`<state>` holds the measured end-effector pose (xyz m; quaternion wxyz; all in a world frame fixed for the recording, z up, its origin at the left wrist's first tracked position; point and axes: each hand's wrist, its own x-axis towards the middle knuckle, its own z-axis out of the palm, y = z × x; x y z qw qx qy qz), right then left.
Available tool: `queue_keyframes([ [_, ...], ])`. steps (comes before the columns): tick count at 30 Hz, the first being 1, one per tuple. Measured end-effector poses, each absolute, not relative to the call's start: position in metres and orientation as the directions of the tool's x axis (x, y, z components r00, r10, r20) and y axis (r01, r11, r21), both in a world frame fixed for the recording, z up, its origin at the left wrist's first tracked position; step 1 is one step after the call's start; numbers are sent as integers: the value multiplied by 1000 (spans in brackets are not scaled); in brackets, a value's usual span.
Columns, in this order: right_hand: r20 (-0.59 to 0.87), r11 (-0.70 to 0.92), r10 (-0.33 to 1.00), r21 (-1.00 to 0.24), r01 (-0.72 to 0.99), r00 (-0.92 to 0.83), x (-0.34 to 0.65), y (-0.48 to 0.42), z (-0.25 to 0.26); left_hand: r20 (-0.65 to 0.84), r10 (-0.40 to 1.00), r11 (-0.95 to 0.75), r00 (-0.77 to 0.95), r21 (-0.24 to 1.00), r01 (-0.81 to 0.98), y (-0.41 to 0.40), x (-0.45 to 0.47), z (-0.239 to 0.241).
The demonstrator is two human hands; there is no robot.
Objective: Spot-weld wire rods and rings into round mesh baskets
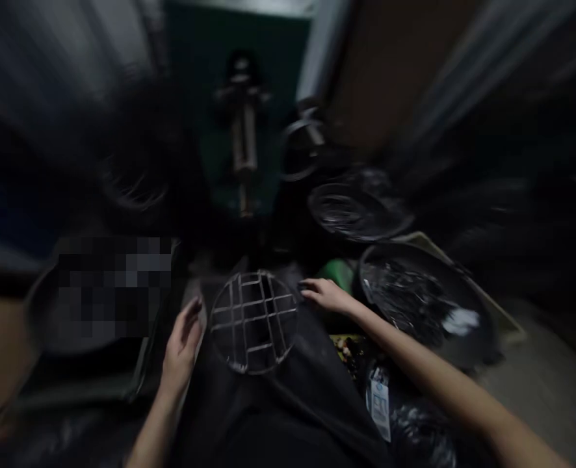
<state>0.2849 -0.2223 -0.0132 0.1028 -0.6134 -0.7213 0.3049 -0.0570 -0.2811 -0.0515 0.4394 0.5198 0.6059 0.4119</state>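
A round wire rack [243,322], a metal ring with crossing bars, lies over the dark cloth on my lap between my hands. At its left is my left hand [183,339], apart from the ring, with loosely bent fingers and no object visible in them. My right hand [327,294] reaches in from the other side, fingers extended towards the ring's right edge. In the dim light I cannot tell whether those fingertips touch it. Nothing shows in that hand.
A large dark basin [415,296] holding black glossy material stands at the right, with another round basin [351,211] behind. A basin [44,312] on the left is partly pixelated. A labelled package [379,403] lies below my right forearm. An upright mechanical stand [244,136] is ahead.
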Motion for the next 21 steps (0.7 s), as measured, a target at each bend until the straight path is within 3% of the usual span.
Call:
queue_keyframes([
  [2, -82, 25, 993, -568, 822, -86, 320, -194, 11, -115, 993, 100, 33, 954, 284, -255, -37, -67],
  [4, 193, 114, 981, -535, 837, -10, 342, -150, 47, -118, 992, 96, 50, 941, 323, -244, -20, -74],
  [6, 458, 186, 889, -416, 890, 29, 353, -93, 88, -138, 989, 147, -52, 938, 315, -241, -7, -74],
  [8, 574, 160, 819, -275, 948, 28, 353, -31, 125, -160, 974, 198, -159, 946, 257, -235, 4, -72],
  [10, 568, 89, 823, -133, 987, 2, 348, 26, 151, -162, 969, 200, -185, 958, 206, -226, 11, -70],
  [14, 368, 62, 924, 121, 991, -103, 336, 93, 162, -183, 973, 205, -143, 967, 155, -216, 14, -73],
  [21, 252, 44, 960, 304, 952, -125, 325, 77, 165, -208, 972, 222, -106, 964, 149, -225, 9, -79],
])
